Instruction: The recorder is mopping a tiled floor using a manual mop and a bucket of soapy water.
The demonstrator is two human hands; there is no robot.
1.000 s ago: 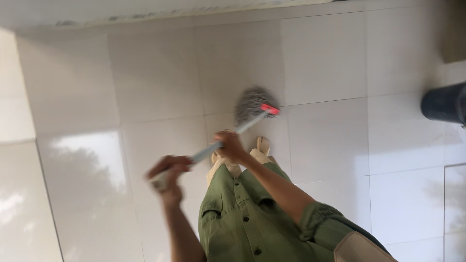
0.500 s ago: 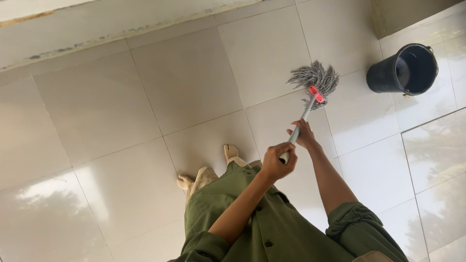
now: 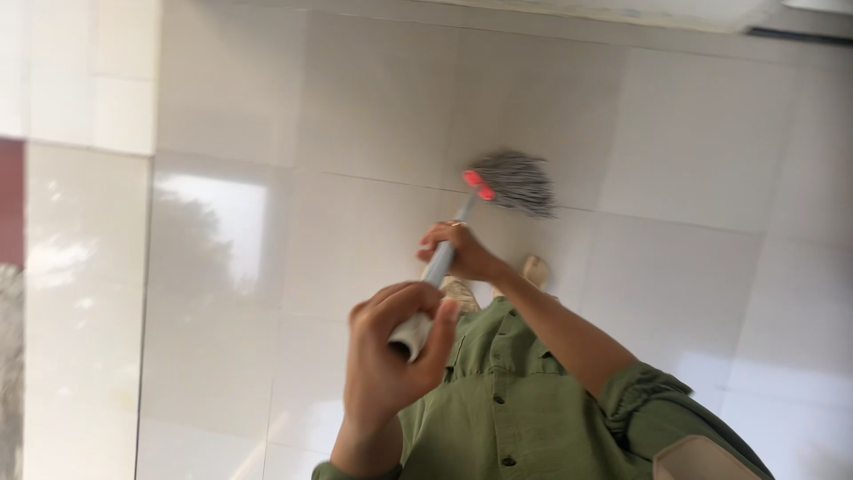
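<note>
The string mop [image 3: 498,191] lay with its grey head [image 3: 517,180] spread on the pale tiled floor [image 3: 355,231], just ahead of the person's feet, near a grout line between 2 tiles. A red collar [image 3: 477,184] joined the head to a light metal handle [image 3: 442,258], which slanted up and back toward the person. The head was blurred, so the single strands could not be told apart.

The right hand [image 3: 460,252] was wrapped shut around the handle partway down, knuckles up, with the shaft showing above and below the grip. The left hand [image 3: 391,356] was closed tight around the handle's upper end, close to the camera, fingers curled over and the thumb pressed across; the pale cut end of the tube showed just inside the fist. The 2 hands were near each other along the shaft, not touching.

The person wore a green buttoned shirt [image 3: 498,409], its right sleeve [image 3: 644,404] rolled and bunched at the elbow. 2 feet in light footwear [image 3: 533,269] showed just beyond the shirt's hem, close behind the mop head. The glossy tiles carried a bright reflection [image 3: 218,222] to the left of the mop, and at the far left edge stood a dark red strip [image 3: 9,200] that I could not make out.
</note>
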